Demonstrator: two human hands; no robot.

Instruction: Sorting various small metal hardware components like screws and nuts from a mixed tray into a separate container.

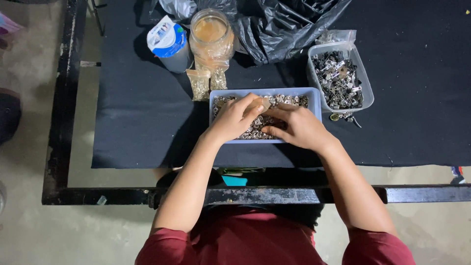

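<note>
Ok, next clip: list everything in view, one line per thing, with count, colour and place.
blue tray: one, pale blue, centre of cloth, full of small silvery metal parts
clear tub: one, right of tray, holding metal clips
glass jar: one, clear, tan contents, behind tray
small bags: two, clear, gold bits, before jar
cup: one, white-blue lid, left of jar
plastic bag: one, black, top centre
cloth: one, black, on table
left hand: over tray, fingers on a small tan piece
right hand: over tray
</note>
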